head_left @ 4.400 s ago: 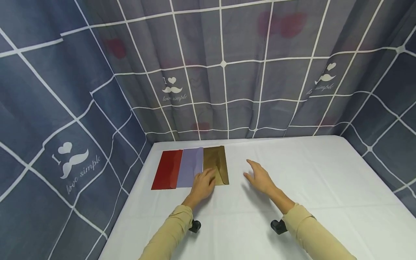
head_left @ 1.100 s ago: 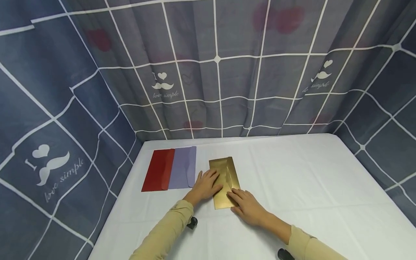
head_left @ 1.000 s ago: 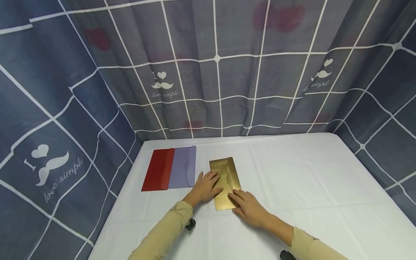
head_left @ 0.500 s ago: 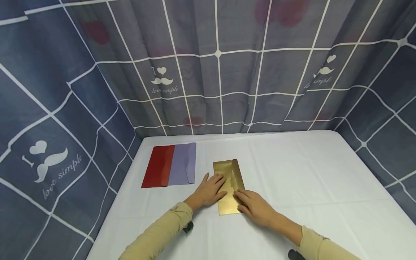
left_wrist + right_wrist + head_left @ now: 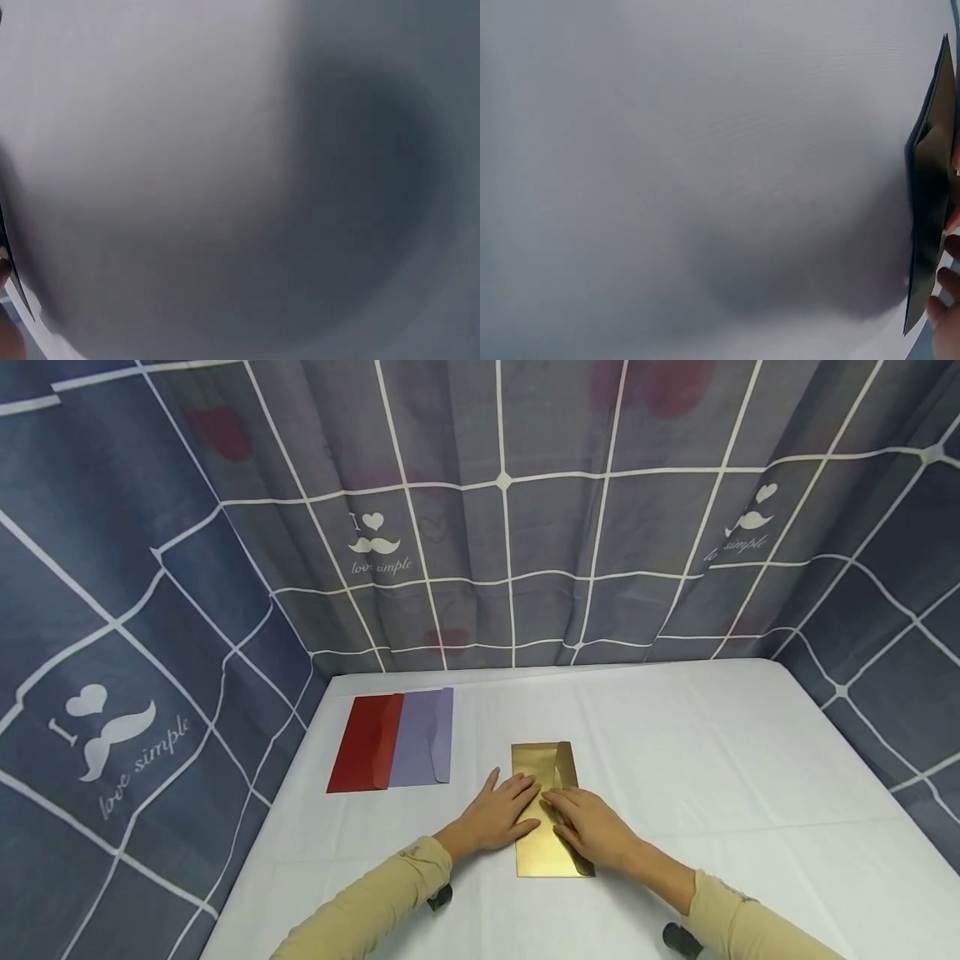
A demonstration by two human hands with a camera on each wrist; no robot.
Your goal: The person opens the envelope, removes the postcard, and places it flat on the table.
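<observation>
A gold envelope [image 5: 551,860] lies on the white table in the head view, its long flap along the right side. My left hand [image 5: 493,814] rests on its left part with fairly straight fingers spread. My right hand [image 5: 596,831] has bent fingers and thumb at the flap, pinching its edge near the middle. In the right wrist view the envelope [image 5: 930,180] is seen nearly edge-on at the right border, with fingertips against it. The left wrist view shows mostly blurred tabletop, with a sliver of hand [image 5: 9,341] at the lower left.
A red envelope [image 5: 363,743] and a lilac envelope [image 5: 422,739] lie side by side at the table's back left. The white-covered table [image 5: 712,760] extends to the right. Grey-blue checked curtains [image 5: 555,535] enclose the back and sides.
The gold envelope has left its place beside the lilac one and come nearer, to the right. Both hands moved onto it; over the last second it slid further right and straightened.
</observation>
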